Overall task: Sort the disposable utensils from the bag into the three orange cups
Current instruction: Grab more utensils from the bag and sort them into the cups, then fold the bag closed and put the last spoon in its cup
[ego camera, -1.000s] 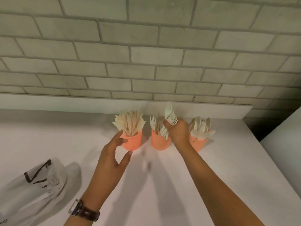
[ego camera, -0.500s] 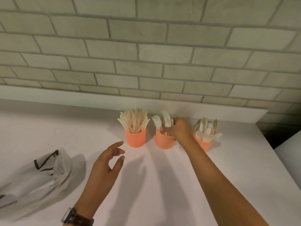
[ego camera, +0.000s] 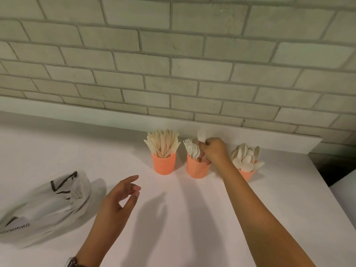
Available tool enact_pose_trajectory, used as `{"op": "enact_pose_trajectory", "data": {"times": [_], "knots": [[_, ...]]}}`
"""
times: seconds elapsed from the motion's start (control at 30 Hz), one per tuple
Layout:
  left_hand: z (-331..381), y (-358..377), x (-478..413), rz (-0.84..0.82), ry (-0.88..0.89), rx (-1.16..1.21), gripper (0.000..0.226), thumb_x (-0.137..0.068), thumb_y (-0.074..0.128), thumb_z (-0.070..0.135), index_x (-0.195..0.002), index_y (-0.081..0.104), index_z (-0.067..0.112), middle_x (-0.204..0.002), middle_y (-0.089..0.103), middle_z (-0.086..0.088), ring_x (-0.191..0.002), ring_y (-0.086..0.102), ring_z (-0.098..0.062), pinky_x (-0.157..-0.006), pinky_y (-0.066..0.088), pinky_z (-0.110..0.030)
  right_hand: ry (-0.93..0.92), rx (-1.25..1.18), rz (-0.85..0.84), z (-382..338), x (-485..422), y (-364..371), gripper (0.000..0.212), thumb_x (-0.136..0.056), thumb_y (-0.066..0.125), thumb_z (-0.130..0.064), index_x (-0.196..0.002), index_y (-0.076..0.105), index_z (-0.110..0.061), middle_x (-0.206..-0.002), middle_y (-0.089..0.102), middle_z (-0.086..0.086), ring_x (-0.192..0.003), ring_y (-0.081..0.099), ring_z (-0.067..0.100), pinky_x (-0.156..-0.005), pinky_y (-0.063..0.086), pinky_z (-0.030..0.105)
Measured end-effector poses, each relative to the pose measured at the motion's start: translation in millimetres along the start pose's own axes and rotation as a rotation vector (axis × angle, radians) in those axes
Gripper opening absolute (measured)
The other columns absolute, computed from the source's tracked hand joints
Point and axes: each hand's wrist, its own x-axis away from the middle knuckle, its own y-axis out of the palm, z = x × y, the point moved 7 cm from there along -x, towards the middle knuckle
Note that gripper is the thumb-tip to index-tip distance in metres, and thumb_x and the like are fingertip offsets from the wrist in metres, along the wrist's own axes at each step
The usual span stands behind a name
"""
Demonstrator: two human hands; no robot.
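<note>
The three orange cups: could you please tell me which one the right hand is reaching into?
The middle cup, holding forks. The right hand is at its rim; the knife cup and spoon cup flank it.

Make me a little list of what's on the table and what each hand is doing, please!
left cup: orange plastic cup full of pale knives
middle cup: orange plastic cup holding pale forks
right cup: orange plastic cup full of pale spoons
right hand: at the middle cup, fingers closed around forks
left hand: open, holding nothing, above the white table
bag: crumpled clear plastic bag, lying at the left
</note>
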Motion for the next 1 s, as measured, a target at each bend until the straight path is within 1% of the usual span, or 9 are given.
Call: {"op": "enact_pose_trajectory", "data": {"times": [0.1, 0.17, 0.23, 0.37, 0.5, 0.63, 0.77, 0.83, 1.0], "knots": [[-7, -20, 5, 0.032, -0.025, 0.005, 0.033, -0.088, 0.058, 0.008, -0.101, 0.060, 0.039, -0.088, 0.066, 0.021, -0.090, 0.059, 0.009, -0.076, 0.036, 0.007, 0.047, -0.063, -0.062, 8, 3, 12, 0.023, -0.086, 0.065, -0.031, -0.086, 0.066, -0.008, -0.043, 0.060, 0.001, -0.025, 0.048, 0.010, -0.035, 0.044, 0.023], [-13, -43, 6, 0.088, -0.020, 0.001, 0.032, -0.087, 0.059, 0.007, -0.099, 0.062, 0.037, -0.088, 0.067, 0.022, -0.088, 0.060, 0.010, -0.076, 0.037, 0.007, 0.054, -0.095, -0.022, 4, 7, 8, 0.050, -0.083, 0.067, -0.035, -0.124, 0.054, -0.010, -0.052, 0.062, 0.006, -0.026, 0.051, 0.008, -0.031, 0.039, 0.019], [-21, -71, 5, 0.147, -0.016, -0.037, 0.031, -0.087, 0.059, 0.007, -0.096, 0.064, 0.036, -0.088, 0.069, 0.019, -0.090, 0.062, 0.005, -0.077, 0.038, 0.006, -0.017, -0.055, 0.055, -13, 20, -3, 0.058, -0.084, 0.066, -0.036, -0.134, 0.046, -0.013, -0.055, 0.060, 0.005, -0.032, 0.054, 0.011, -0.031, 0.039, 0.017], [-42, -139, -7, 0.269, 0.089, -0.299, 0.029, -0.081, 0.063, -0.001, -0.080, 0.067, 0.028, -0.098, 0.066, 0.001, -0.092, 0.061, -0.010, -0.084, 0.044, -0.012, -0.239, -0.058, 0.166, -62, 65, -7, 0.030, -0.087, 0.062, -0.026, -0.115, 0.060, -0.015, -0.055, 0.063, 0.013, -0.042, 0.053, 0.012, -0.051, 0.045, 0.020], [-95, -199, -22, 0.278, -0.080, -0.697, 0.022, -0.072, 0.074, 0.007, -0.077, 0.073, 0.029, -0.115, 0.061, -0.012, -0.110, 0.051, -0.040, -0.090, 0.042, -0.048, -0.280, -0.224, -0.042, -99, 119, 46, 0.013, -0.087, 0.060, -0.012, -0.086, 0.066, -0.023, -0.042, 0.054, -0.003, -0.041, 0.050, 0.006, -0.046, 0.036, 0.010], [-135, -233, -32, 0.165, -0.152, -0.771, 0.018, -0.073, 0.075, 0.016, -0.075, 0.074, 0.034, -0.124, 0.058, -0.008, -0.120, 0.044, -0.037, -0.092, 0.041, -0.046, -0.247, -0.232, -0.270, -121, 166, 131, 0.006, -0.085, 0.065, -0.015, -0.083, 0.069, -0.020, -0.051, 0.060, 0.008, -0.040, 0.048, 0.005, -0.042, 0.035, 0.013], [-161, -231, -41, -0.160, -0.165, -0.694, 0.024, -0.080, 0.068, 0.028, -0.073, 0.064, 0.050, -0.131, 0.051, 0.005, -0.118, 0.043, -0.021, -0.097, 0.036, -0.030, -0.234, -0.247, -0.294, -133, 193, 212, 0.008, -0.081, 0.069, -0.011, -0.080, 0.071, -0.018, -0.067, 0.067, 0.002, -0.059, 0.058, 0.010, -0.057, 0.046, 0.023], [-167, -229, -41, -0.284, -0.142, -0.641, 0.023, -0.082, 0.066, 0.028, -0.095, 0.066, 0.047, -0.134, 0.045, 0.007, -0.118, 0.045, -0.016, -0.094, 0.035, -0.022, -0.316, -0.204, -0.347, -149, 210, 250, 0.009, -0.082, 0.066, -0.007, -0.082, 0.072, -0.015, -0.080, 0.070, -0.003, -0.073, 0.061, 0.008, -0.069, 0.050, 0.020], [-172, -231, -28, -0.409, -0.107, -0.523, 0.087, -0.063, 0.079, 0.028, -0.135, 0.033, 0.035, -0.133, 0.020, 0.020, -0.107, 0.047, -0.006, -0.084, 0.044, -0.017, -0.506, 0.257, -0.580, -156, 238, 321, 0.024, -0.089, 0.056, -0.019, -0.111, 0.066, -0.019, -0.117, 0.064, -0.008, -0.105, 0.058, 0.009, -0.094, 0.044, 0.024]]}}
